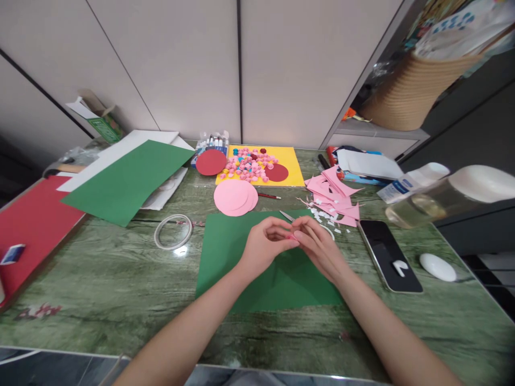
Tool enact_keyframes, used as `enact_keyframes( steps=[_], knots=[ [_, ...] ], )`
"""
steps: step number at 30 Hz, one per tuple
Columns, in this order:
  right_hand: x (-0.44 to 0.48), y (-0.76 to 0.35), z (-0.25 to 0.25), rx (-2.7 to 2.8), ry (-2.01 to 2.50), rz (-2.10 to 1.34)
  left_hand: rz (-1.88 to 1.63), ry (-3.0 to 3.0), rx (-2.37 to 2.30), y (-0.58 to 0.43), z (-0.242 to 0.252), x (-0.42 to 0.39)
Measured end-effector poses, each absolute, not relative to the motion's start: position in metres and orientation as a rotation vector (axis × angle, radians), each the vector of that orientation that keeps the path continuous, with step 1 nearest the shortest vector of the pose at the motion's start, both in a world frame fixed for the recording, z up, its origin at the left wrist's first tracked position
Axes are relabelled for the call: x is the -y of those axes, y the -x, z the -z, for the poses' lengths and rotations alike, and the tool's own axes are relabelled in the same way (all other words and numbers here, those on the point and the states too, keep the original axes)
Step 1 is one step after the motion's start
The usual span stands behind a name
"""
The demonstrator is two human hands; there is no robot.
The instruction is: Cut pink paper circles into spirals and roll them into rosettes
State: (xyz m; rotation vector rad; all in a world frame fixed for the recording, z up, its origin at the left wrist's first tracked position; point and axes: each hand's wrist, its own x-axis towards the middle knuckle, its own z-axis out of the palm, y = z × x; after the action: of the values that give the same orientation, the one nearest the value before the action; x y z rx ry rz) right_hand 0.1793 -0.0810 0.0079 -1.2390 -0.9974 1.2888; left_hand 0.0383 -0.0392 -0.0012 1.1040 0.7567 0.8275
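Note:
Above a green paper sheet [225, 257], my left hand [263, 244] and my right hand [319, 246] meet, fingers closed around a small pink paper piece [292, 236]. Fingertips cover most of that piece, so its exact shape is hard to make out. Behind the hands, a scissors blade [286, 215] pokes out; the handle is mostly hidden by the right hand. Pink paper circles [231, 198] lie overlapping beyond the sheet, with a pencil [269, 196] beside them. Farther back, many small pink paper rolls [249, 170] are heaped on a yellow sheet [293, 158].
Pink paper scraps [332, 195] and white bits [324, 215] lie at right, near a phone [388, 254], a white oval case [438, 267] and a bottle [434, 201]. At left are a tape roll [173, 232], a green sheet [129, 177] and red board [36, 225].

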Motion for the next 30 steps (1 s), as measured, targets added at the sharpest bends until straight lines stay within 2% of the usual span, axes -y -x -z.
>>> enact_keyframes(
  steps=[10, 30],
  knots=[
    [0.080, -0.181, 0.001, 0.787, 1.113, -1.439, -0.818, -1.062, -0.712, -0.040, 0.002, 0.041],
    [0.079, -0.182, 0.005, 0.966, 1.215, -1.222, -0.820, -0.981, -0.770, -0.039, 0.005, 0.037]
  ],
)
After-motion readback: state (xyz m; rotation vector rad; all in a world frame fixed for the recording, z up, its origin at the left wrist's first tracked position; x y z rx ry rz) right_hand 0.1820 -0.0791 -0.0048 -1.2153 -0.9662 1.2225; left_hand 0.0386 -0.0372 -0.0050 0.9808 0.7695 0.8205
